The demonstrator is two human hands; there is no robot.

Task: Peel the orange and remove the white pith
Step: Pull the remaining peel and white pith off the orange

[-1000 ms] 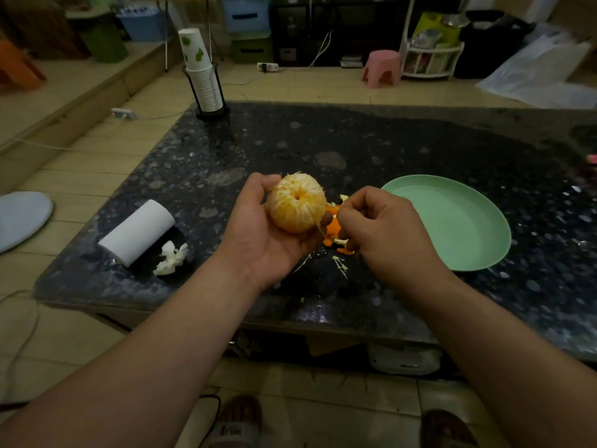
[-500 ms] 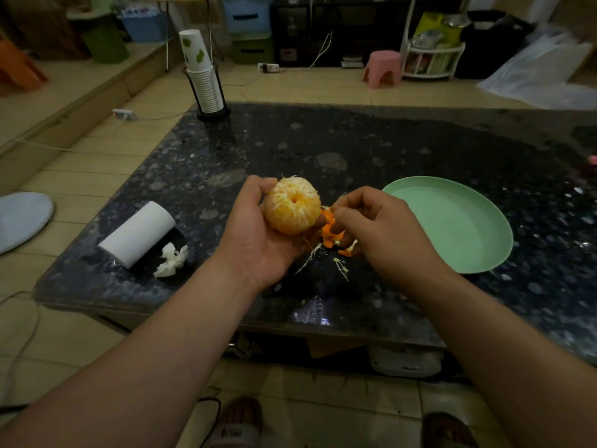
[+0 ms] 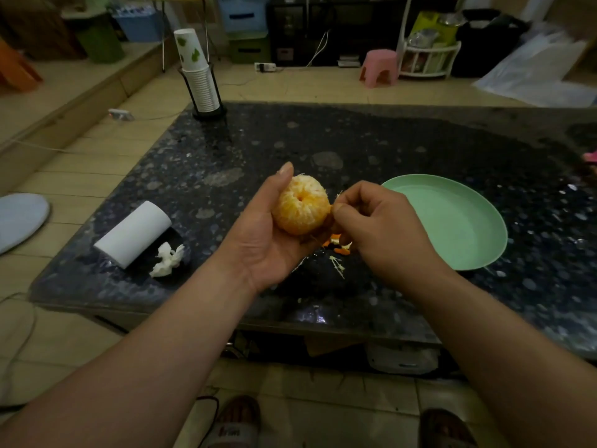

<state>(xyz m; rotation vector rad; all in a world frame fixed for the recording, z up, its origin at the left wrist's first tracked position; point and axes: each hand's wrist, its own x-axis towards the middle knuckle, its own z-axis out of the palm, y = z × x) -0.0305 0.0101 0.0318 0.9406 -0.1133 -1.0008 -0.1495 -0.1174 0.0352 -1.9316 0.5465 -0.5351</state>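
The orange [image 3: 300,205] is fully out of its peel, pale segments and a fine white netting showing, its central dimple turned up toward the camera. It is held above the near middle of the dark speckled table [image 3: 355,147], clear of the surface. The left hand [image 3: 268,240] grips it from the left and below: the thumb runs up the fruit's left side with its tip above the top, and the fingers curl under it, mostly hidden. The right hand [image 3: 378,227] meets the fruit on its right side, fingers curled in, thumb and forefinger pinched together against the flesh on what looks like a thin pith strand [image 3: 338,196], though it is too fine to be sure.

Directly below the two hands, on the table, lie small orange peel scraps [image 3: 337,248], and just nearer than those a few white pith threads [image 3: 337,266]. To the right of the hands, near them, sits a pale green plate [image 3: 468,227], partly overlapped by the right wrist. Left of the hands, well apart, a white paper roll [image 3: 134,234] lies on its side with a crumpled tissue [image 3: 168,260] just beside its near right end. At the table's far left corner a stack of paper cups [image 3: 197,79] stands in a black holder. Beyond the table, on the tiled floor, is a pink stool [image 3: 378,67]. At the bottom edge, under the table's near side, two sandalled feet [image 3: 235,425] show
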